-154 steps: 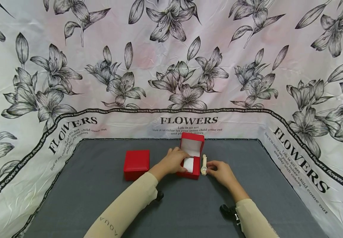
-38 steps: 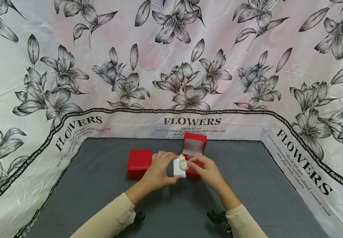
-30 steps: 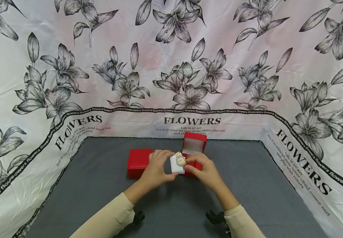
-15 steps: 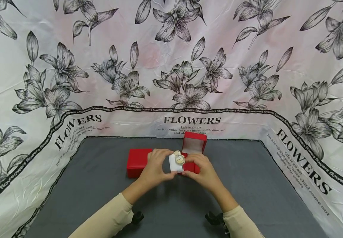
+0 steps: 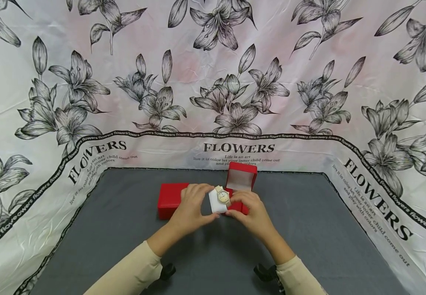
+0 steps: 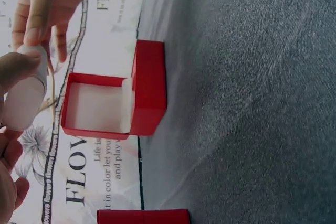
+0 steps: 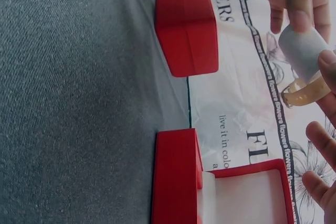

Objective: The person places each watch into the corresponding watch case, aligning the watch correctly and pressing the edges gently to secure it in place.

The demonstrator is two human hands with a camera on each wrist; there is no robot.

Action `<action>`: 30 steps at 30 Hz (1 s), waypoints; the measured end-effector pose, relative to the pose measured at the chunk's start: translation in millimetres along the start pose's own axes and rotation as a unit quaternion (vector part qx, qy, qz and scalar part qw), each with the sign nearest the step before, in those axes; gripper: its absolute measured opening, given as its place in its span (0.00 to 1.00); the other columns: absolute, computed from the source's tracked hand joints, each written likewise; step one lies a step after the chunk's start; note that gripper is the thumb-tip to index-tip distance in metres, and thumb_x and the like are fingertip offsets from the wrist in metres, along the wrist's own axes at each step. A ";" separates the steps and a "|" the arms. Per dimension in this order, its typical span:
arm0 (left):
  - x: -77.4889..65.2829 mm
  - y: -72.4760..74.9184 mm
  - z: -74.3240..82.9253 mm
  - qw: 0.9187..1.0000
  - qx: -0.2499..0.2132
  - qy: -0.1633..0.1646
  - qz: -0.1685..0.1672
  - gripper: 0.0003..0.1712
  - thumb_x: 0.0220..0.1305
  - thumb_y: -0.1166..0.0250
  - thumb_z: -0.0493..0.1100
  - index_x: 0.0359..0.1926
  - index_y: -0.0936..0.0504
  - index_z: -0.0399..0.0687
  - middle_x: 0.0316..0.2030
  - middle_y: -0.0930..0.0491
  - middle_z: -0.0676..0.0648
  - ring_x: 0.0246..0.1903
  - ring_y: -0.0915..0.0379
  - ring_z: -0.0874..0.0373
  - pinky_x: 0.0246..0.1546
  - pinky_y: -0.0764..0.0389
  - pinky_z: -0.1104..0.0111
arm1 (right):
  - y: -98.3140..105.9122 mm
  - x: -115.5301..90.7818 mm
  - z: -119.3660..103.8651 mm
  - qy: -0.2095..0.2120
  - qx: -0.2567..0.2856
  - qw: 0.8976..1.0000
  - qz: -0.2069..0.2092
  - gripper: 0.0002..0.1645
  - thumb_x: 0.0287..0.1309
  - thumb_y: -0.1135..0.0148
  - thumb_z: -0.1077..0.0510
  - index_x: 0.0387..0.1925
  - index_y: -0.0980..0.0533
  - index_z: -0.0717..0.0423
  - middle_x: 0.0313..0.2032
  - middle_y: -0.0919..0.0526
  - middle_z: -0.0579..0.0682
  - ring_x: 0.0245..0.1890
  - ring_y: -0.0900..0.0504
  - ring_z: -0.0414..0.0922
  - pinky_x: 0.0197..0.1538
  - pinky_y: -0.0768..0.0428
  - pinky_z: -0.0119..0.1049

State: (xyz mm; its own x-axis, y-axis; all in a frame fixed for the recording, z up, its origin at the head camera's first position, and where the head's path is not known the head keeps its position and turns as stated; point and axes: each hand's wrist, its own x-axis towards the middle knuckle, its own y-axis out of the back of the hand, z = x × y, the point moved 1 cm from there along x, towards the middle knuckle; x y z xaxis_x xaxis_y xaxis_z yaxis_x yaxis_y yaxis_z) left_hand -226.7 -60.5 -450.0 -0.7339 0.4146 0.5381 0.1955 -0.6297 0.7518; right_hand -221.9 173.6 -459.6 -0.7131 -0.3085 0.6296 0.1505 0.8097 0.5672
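Between both hands, raised off the table, is a small white watch cushion (image 5: 215, 205). My left hand (image 5: 188, 209) pinches it from the left, thumb below and fingers above. A wristwatch (image 5: 222, 197) with a cream strap lies against the cushion's face. My right hand (image 5: 251, 211) holds the watch side, index finger at the strap and thumb at the cushion's lower end. In the right wrist view, a curved strap end (image 7: 304, 93) hangs loose beside the cushion (image 7: 304, 51). Behind the hands stands a red watch box (image 5: 241, 176) with its lid up.
A second red box (image 5: 170, 200), lid down, sits left of the first, partly behind the left hand. Grey cloth (image 5: 327, 233) covers the table. A white flower-printed sheet (image 5: 235, 90) rises behind it.
Earlier the cushion sat in the box and the watch lay on the table; both are now lifted in the hands. Lately the watch moved onto the cushion, and the right thumb shifted to the cushion's end.
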 end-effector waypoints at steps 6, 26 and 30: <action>-2.7 1.6 -2.9 1.000 -0.006 -0.010 0.005 0.48 0.45 0.15 0.52 0.66 0.27 0.49 0.61 0.25 0.48 0.60 0.35 0.52 0.59 0.36 0.50 | 0.1 -0.9 -3.5 0.002 0.010 1.000 0.014 0.19 0.45 0.18 0.62 0.40 0.16 0.47 0.47 0.12 0.46 0.54 0.19 0.47 0.63 0.31 0.50; -2.4 2.2 -1.3 0.996 0.011 -0.011 0.091 0.47 0.39 0.13 0.54 0.61 0.22 0.47 0.57 0.22 0.47 0.55 0.31 0.52 0.57 0.35 0.51 | -5.6 1.6 -15.0 -0.056 0.034 0.996 0.056 0.15 0.48 0.19 0.63 0.38 0.15 0.49 0.41 0.13 0.42 0.48 0.18 0.43 0.57 0.24 0.47; -2.0 2.4 -1.1 0.995 0.020 -0.007 0.096 0.47 0.39 0.13 0.54 0.60 0.22 0.47 0.56 0.21 0.48 0.55 0.30 0.53 0.56 0.35 0.51 | -8.6 -0.6 -15.4 -0.072 0.020 0.995 0.066 0.14 0.49 0.19 0.62 0.39 0.15 0.50 0.40 0.14 0.43 0.48 0.18 0.43 0.56 0.25 0.50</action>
State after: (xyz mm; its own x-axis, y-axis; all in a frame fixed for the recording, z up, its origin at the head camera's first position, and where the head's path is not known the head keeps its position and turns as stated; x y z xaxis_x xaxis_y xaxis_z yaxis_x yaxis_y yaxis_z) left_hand -225.5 -63.6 -449.7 -0.6707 0.2988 0.6789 0.3572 -0.6720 0.6487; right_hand -212.2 159.2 -456.6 -0.7801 -0.1267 0.6127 0.2228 0.8588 0.4613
